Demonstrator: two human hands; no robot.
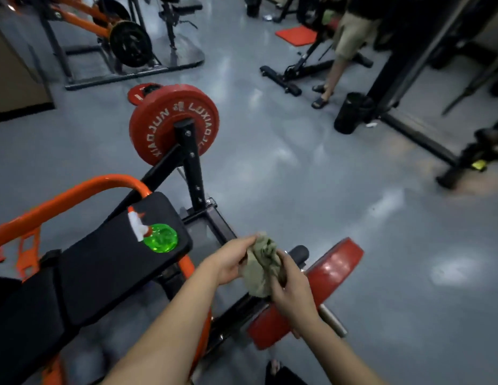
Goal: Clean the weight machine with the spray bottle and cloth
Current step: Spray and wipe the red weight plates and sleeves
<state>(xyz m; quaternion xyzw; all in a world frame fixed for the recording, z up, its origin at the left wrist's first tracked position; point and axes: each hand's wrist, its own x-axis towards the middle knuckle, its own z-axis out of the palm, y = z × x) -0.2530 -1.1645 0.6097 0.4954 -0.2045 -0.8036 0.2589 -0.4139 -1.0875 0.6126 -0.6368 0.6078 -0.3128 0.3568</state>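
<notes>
Cloth (263,263), crumpled and olive-grey, gets pinched between left hand (231,261) and right hand (293,287) above the red plate (330,269); wide grey floor (311,176) opens rightward.

Your cloth (260,262) is soft, crumpled, matt fabric, and your spray bottle (160,238) at the far edge of the pad (103,268) is glossy translucent plastic. That pad looks matt and smooth, the machine's orange tubing (75,193) glossy painted metal, the floor (298,176) shiny.
</notes>
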